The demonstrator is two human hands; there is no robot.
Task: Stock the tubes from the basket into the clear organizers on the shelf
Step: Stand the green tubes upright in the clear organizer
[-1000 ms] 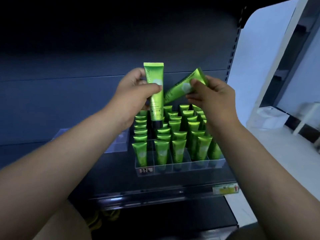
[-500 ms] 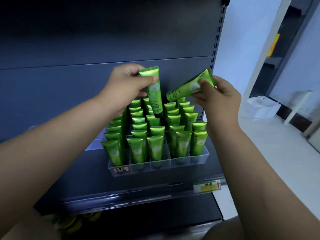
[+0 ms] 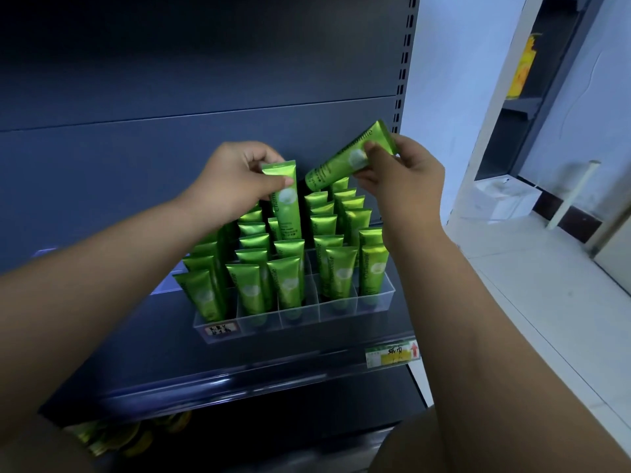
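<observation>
A clear organizer (image 3: 375, 303) on the dark shelf (image 3: 307, 367) holds several upright green tubes in rows. My left hand (image 3: 235, 180) pinches the top of one green tube (image 3: 288, 208), which stands upright with its lower end down among the middle rows. My right hand (image 3: 406, 172) holds a second green tube (image 3: 345, 158) tilted, cap end pointing down-left, above the back rows. The basket is hidden; only some green and yellow packaging (image 3: 112, 438) shows at the lower left.
A second clear organizer (image 3: 167, 278) sits left of the filled one, mostly behind my left arm. A price label (image 3: 392, 356) is on the shelf rail. To the right are a white wall, a white box (image 3: 505, 199) on the floor and another shelf unit.
My left hand has lowered its tube from above the rows down into the organizer. My right hand keeps its tilted tube near the same spot. The view has shifted left and down.
</observation>
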